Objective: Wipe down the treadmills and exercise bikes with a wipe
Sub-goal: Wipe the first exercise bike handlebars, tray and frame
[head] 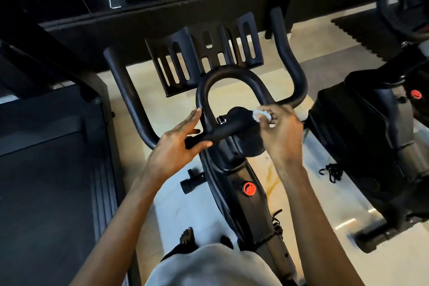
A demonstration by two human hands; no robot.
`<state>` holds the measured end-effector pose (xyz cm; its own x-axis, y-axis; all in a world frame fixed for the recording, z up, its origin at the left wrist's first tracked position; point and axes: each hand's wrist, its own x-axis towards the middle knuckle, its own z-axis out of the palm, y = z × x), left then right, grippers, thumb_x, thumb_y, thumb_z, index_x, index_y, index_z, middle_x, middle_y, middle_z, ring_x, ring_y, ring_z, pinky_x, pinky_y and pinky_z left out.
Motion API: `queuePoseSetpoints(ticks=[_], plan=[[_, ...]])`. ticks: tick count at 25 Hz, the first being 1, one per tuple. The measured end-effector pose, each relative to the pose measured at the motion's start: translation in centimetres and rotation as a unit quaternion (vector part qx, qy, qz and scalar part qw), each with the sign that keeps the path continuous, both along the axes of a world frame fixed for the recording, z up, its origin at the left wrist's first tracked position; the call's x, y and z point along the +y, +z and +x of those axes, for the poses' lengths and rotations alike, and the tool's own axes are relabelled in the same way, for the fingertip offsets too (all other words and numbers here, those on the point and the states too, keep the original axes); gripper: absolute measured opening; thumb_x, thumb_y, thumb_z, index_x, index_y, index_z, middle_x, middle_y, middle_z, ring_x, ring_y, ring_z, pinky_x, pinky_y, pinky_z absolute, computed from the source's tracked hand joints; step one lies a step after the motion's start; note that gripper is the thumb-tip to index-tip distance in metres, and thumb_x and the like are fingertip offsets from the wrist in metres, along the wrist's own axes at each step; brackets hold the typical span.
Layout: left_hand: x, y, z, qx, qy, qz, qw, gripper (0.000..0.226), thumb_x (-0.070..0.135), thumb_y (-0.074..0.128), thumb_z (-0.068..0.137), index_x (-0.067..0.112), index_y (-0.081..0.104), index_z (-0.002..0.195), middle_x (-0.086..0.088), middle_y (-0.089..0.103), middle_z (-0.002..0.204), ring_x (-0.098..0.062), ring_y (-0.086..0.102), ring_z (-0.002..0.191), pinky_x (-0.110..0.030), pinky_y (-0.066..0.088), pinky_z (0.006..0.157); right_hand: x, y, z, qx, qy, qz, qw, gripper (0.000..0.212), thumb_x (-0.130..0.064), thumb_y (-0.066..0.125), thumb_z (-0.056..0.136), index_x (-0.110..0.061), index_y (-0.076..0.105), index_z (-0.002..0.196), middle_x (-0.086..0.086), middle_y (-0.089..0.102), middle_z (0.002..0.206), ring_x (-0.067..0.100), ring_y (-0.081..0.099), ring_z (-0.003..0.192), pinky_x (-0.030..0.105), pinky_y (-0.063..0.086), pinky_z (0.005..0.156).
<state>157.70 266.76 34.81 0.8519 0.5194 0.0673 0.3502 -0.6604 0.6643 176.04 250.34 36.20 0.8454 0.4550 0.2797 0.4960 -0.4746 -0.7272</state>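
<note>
Head view shows a small white wipe (261, 115), crumpled, on the black handlebar (130, 90) of an exercise bike (243, 176), at the place where the middle loop (232, 76) meets the right side of the bar. The right hand (281, 130) has the wipe in its grip: the fingers are curled tight around it and press it on the bar, so only a little of the wipe shows.

The left hand (180, 140) lies on the cross part of the handlebar, left of the loop. Its grip is loose and holds nothing; the fingers are nearly straight, one fingertip touches the left side of the loop, and the thumb lies across the front of the bar.

Behind the loop stands a black slotted holder (204, 53). Lower on the bike frame is a red knob (249, 189). Under the bike is a pale floor (325, 193), and near the bottom edge show a bare foot (186, 237) and a light shirt (209, 267).

A treadmill (46, 169) is just beside the bike on the left. A second exercise bike (371, 134) stands on the right, apart from the first one.
</note>
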Motion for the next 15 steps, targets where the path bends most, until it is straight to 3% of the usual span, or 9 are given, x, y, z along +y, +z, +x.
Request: queuePoseSetpoints(ticks=[2, 3, 6, 9, 12, 15], plan=[[0.3, -0.2, -0.1, -0.016, 0.001, -0.021, 1.0, 0.086, 0.047, 0.073, 0.085, 0.041, 0.026, 0.156, 0.028, 0.025, 0.155, 0.017, 0.051, 0.113, 0.004, 0.032, 0.095, 0.0, 0.0, -0.1, -0.004, -0.037, -0.019, 0.999, 0.023, -0.01, 0.064, 0.091, -0.021, 0.076, 0.108, -0.001, 0.065, 0.109, 0.011, 0.066, 0.09, 0.004, 0.038, 0.082], [0.3, -0.3, -0.1, -0.026, 0.001, -0.019, 0.999, 0.086, 0.048, 0.073, 0.086, 0.04, 0.026, 0.156, 0.026, 0.025, 0.156, 0.011, 0.051, 0.118, 0.002, 0.034, 0.097, 0.2, -0.1, -0.9, 0.0, -0.034, -0.013, 0.999, 0.023, -0.009, 0.064, 0.092, -0.019, 0.076, 0.109, -0.002, 0.065, 0.11, 0.01, 0.067, 0.091, 0.002, 0.039, 0.084], [0.3, -0.8, -0.2, -0.049, -0.019, 0.016, 0.998, 0.083, 0.051, 0.069, 0.088, 0.038, 0.025, 0.157, 0.024, 0.02, 0.161, -0.004, 0.048, 0.135, -0.028, 0.047, 0.108, 1.3, -0.2, -4.2, 0.024, 0.016, 0.021, 0.999, 0.021, -0.013, 0.067, 0.092, -0.02, 0.076, 0.109, -0.006, 0.068, 0.108, 0.002, 0.068, 0.089, 0.009, 0.048, 0.092], [0.6, -0.6, -0.3, -0.039, -0.036, 0.019, 0.998, 0.083, 0.048, 0.067, 0.09, 0.037, 0.021, 0.158, 0.025, 0.014, 0.162, -0.011, 0.047, 0.137, -0.034, 0.047, 0.108, 2.3, -0.6, -7.2, 0.037, 0.041, 0.031, 0.998, 0.022, -0.014, 0.069, 0.091, -0.02, 0.076, 0.111, -0.006, 0.064, 0.109, 0.003, 0.067, 0.086, 0.016, 0.054, 0.088], [1.0, -0.6, -0.4, -0.022, -0.064, 0.014, 0.998, 0.084, 0.045, 0.066, 0.092, 0.038, 0.015, 0.159, 0.025, 0.008, 0.163, -0.004, 0.034, 0.143, -0.034, 0.038, 0.113, 2.4, -0.7, -7.0, 0.019, 0.024, 0.05, 0.998, 0.023, -0.014, 0.071, 0.089, -0.02, 0.077, 0.111, -0.007, 0.062, 0.109, 0.006, 0.068, 0.086, 0.02, 0.055, 0.088], [1.1, -0.7, -0.2, -0.015, -0.066, 0.019, 0.998, 0.082, 0.045, 0.064, 0.094, 0.037, 0.014, 0.159, 0.025, 0.005, 0.164, 0.009, 0.016, 0.138, -0.029, 0.033, 0.112, 2.5, 0.3, -4.3, 0.014, -0.059, 0.043, 0.997, 0.022, -0.014, 0.071, 0.088, -0.023, 0.078, 0.106, -0.005, 0.066, 0.107, 0.008, 0.068, 0.087, 0.024, 0.055, 0.09]])
